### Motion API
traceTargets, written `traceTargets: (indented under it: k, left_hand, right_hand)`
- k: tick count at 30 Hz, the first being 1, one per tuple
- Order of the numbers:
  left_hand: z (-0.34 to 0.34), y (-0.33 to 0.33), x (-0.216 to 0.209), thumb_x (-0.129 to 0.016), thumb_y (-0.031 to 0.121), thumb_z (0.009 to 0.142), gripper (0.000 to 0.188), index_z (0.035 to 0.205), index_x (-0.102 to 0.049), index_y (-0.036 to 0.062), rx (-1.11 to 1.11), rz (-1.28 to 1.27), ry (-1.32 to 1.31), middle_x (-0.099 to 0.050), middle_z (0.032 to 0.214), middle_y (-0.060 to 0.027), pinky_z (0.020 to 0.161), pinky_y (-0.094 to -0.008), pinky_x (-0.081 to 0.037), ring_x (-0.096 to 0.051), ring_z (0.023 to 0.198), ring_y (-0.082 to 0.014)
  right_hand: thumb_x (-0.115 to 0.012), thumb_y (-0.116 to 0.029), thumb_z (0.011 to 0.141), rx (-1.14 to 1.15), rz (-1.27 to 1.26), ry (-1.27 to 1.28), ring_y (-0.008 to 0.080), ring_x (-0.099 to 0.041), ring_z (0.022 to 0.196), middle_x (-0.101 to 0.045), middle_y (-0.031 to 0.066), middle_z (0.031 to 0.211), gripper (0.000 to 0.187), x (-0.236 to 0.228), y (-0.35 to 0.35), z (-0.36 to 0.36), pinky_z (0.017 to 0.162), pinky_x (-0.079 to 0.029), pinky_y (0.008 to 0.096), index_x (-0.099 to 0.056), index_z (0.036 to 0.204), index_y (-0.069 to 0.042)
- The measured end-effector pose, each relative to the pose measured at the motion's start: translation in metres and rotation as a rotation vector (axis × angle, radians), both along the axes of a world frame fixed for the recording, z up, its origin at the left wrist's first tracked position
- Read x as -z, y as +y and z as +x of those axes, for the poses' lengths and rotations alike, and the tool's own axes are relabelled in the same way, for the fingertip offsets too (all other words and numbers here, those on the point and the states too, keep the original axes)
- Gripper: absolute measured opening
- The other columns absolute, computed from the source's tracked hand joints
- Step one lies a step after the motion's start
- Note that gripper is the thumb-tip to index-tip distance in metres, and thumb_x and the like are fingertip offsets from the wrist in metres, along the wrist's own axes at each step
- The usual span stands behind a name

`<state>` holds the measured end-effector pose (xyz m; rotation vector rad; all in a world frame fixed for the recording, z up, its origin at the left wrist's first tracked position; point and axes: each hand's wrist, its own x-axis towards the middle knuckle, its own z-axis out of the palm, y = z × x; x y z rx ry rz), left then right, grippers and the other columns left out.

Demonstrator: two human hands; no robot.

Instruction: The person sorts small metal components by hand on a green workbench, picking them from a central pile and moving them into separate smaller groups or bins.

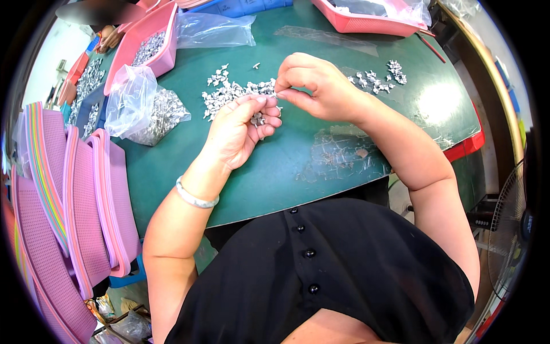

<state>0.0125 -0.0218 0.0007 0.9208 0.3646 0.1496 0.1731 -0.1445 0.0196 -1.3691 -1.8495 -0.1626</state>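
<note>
My left hand (239,127) is curled palm up around several small silver-grey metal pieces (258,119), with its thumb and index fingertips pressed together. Beside it, my right hand (318,86) makes a pinch close to the left fingertips; what sits in that pinch is too small to make out. A loose heap of similar metal pieces (220,97) lies on the green table (269,178), just beyond and left of my hands. Past my right wrist there is a smaller scatter of the pieces (372,84).
A plastic bag of metal pieces (166,117) and a pink basket (168,54) stand on the left. Stacked pink-purple baskets (86,200) crowd the table's left side. Another pink basket (366,26) holds plastic at the far right. A fan (507,223) is at the right edge.
</note>
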Motion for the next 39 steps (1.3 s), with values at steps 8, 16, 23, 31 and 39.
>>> traceTargets:
  k: [8,16,23,31,39]
  left_hand:
    - [0.0,0.0,0.0,-0.054,0.011,0.088,0.012,0.089,-0.06,0.0001,0.022,-0.014,-0.01,-0.061,0.076,-0.0071,0.055,-0.0236,-0.048,-0.059,0.064,-0.0144]
    - [0.0,-0.003,-0.002,-0.055,0.012,0.088,0.009,0.087,-0.057,0.0026,-0.032,0.07,0.034,-0.058,0.077,-0.0051,0.052,-0.0202,-0.043,-0.055,0.065,-0.0116]
    - [0.001,-0.002,0.001,-0.059,0.01,0.086,0.006,0.087,-0.059,0.0034,-0.031,0.091,0.022,-0.061,0.076,-0.0045,0.055,-0.0202,-0.046,-0.058,0.065,-0.0106]
    - [0.001,-0.005,-0.004,-0.057,0.011,0.087,0.007,0.086,-0.057,0.0039,-0.035,0.113,0.052,-0.061,0.082,-0.0064,0.058,-0.02,-0.048,-0.059,0.071,-0.0122]
    - [-0.001,0.006,0.008,-0.053,0.002,0.083,0.001,0.083,-0.054,0.0021,-0.009,-0.061,-0.099,-0.061,0.097,-0.0178,0.074,-0.0288,-0.055,-0.063,0.087,-0.0244]
  right_hand:
    - [-0.065,-0.007,0.074,-0.01,-0.013,0.02,0.0279,-0.056,0.082,-0.057,0.0081,0.086,0.01,0.002,0.001,-0.003,0.07,-0.047,0.0357,-0.061,0.083,-0.005]
    - [-0.06,-0.001,0.08,-0.002,-0.022,0.108,0.022,-0.058,0.075,-0.059,0.0088,0.081,0.004,-0.001,0.002,0.002,0.064,-0.047,0.03,-0.06,0.083,0.0]
    - [-0.056,-0.002,0.083,0.114,-0.018,0.118,0.0202,-0.057,0.072,-0.059,0.0088,0.079,0.007,0.003,0.002,0.017,0.062,-0.045,0.0289,-0.061,0.087,0.001]
    - [-0.057,-0.004,0.08,0.259,-0.13,0.032,0.0257,-0.057,0.073,-0.058,0.0106,0.081,0.01,0.015,0.004,0.038,0.065,-0.046,0.0334,-0.061,0.089,-0.001]
    - [-0.06,-0.007,0.077,0.305,-0.282,-0.138,0.0287,-0.056,0.084,-0.057,0.0095,0.085,0.009,0.026,0.011,0.035,0.073,-0.047,0.037,-0.062,0.086,-0.004]
